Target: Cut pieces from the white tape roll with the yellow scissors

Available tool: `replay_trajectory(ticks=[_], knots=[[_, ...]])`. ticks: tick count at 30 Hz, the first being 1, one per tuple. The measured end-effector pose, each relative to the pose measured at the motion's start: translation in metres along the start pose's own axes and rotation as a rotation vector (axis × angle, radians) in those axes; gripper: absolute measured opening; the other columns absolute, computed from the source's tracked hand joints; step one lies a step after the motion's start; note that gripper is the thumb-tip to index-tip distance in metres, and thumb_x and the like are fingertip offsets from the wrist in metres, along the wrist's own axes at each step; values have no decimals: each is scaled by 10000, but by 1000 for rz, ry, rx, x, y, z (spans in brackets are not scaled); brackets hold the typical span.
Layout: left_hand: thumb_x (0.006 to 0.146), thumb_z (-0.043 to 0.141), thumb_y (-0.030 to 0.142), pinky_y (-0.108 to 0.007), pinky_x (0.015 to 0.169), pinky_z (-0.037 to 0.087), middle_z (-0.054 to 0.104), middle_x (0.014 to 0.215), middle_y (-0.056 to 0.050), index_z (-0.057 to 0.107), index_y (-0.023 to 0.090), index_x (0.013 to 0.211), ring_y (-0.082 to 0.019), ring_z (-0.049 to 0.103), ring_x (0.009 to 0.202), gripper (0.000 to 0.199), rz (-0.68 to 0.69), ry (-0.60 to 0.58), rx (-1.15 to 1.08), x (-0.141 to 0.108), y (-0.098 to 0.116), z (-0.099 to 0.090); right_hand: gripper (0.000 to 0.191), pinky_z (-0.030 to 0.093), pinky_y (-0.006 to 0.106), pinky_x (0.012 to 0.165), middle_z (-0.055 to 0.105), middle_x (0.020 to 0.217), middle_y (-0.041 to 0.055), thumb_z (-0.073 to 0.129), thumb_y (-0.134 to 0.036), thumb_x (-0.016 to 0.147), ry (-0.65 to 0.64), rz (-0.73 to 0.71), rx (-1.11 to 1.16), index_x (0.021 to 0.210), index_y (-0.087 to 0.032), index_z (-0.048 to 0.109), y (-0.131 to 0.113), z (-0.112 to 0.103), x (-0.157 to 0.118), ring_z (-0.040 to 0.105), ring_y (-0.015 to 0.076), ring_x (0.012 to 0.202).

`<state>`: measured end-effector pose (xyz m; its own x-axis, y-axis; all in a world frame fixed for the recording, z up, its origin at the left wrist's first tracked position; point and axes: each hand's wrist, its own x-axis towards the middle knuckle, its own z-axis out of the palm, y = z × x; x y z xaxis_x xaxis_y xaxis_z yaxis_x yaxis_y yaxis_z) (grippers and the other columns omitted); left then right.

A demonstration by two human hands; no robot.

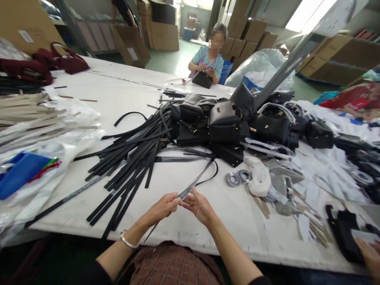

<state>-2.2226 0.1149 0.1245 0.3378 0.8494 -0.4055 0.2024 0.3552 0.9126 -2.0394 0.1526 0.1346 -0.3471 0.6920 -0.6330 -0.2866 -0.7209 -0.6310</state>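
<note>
My left hand [166, 205], with a silver bangle at the wrist, pinches a long thin black strap [202, 173] near the table's front edge. Thin, shiny clear film appears to lie along part of that strap. My right hand [202, 206] is beside it, thumb and index finger closed on the same strap, the other fingers loosely curled. One end of the strap hangs down past my left hand, while the rest runs away toward the bags and curves back in a loop. A pile of black straps [133, 158] spreads out to the left of my hands.
Black handbags [224, 118] are heaped mid-table. At right lie grey rolls [233, 179], a white roll [259, 177] and a tape dispenser [285, 194]. Beige strips [26, 111] and dark red handbags [71, 59] lie left. A co-worker [208, 59] handles a bag opposite; another person's hand [369, 253] shows lower right.
</note>
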Motion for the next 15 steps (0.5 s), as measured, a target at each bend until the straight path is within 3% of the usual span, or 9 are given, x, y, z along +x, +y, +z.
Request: replay_trajectory(ticks=[3,6,8,12,15], knots=[[893,378,397,-221,462,304,424,570,57,544,196,913,-107,374,467,261,-3,66,91,-25,-19,-3,421,529,257,687,750,830,39,852,-409,635,96,-45,152,893,-163,630,6,11,33,699,159,763],[882,428,332,-273,638,440,616,732,-24,578,216,914,-186,598,700,192,-23,263,461,-40,-36,-11,454,518,235,586,730,728,-11,918,-326,507,145,-48,42,820,-163,632,6,4,66,657,126,617],[899,424,334,-330,737,475,687,867,-73,593,225,955,-249,656,842,209,-87,335,636,-48,-46,-16,480,527,238,572,715,678,-28,939,-321,443,150,-55,-33,761,-163,616,0,-3,84,631,112,560],[928,365,344,-366,762,506,720,934,-100,612,234,983,-280,688,886,276,-195,418,639,-59,-59,-20,512,560,235,600,690,618,-58,959,-265,342,172,-71,-58,683,-173,589,-11,-5,104,638,109,561],[906,395,339,-357,764,517,724,939,-88,632,242,960,-271,690,894,262,-220,478,546,-61,-59,-17,508,579,248,636,741,732,-38,952,-318,365,96,-23,-79,762,-191,660,-4,3,109,689,141,670]])
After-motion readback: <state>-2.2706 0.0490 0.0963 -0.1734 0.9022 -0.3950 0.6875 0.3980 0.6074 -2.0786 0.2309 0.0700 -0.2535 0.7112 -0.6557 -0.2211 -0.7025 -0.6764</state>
